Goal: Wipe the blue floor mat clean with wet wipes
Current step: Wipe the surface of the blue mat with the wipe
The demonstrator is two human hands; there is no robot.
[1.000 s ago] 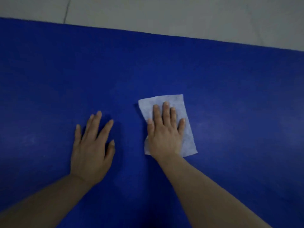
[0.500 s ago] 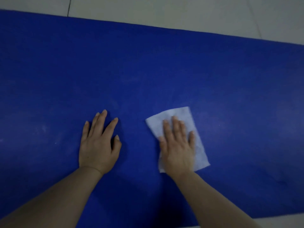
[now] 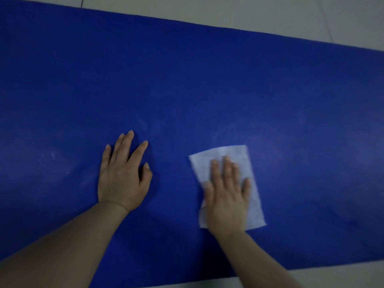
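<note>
The blue floor mat point(image 3: 207, 80) fills most of the view, with faint pale smears on its surface. A white wet wipe point(image 3: 232, 154) lies flat on it, right of centre. My right hand point(image 3: 226, 194) presses down on the wipe with straight fingers, covering its lower middle. My left hand point(image 3: 122, 175) rests flat on the bare mat to the left of the wipe, fingers spread, apart from it.
Pale tiled floor point(image 3: 228, 11) shows beyond the mat's far edge, and a strip of the same floor point(image 3: 342, 273) appears past the near edge at the bottom right. Faint whitish marks point(image 3: 54, 156) sit on the mat at the left.
My right hand has slid the wipe towards me and to the right across the mat. The view has shifted, so the mat's near edge now shows. My left hand stays planted.
</note>
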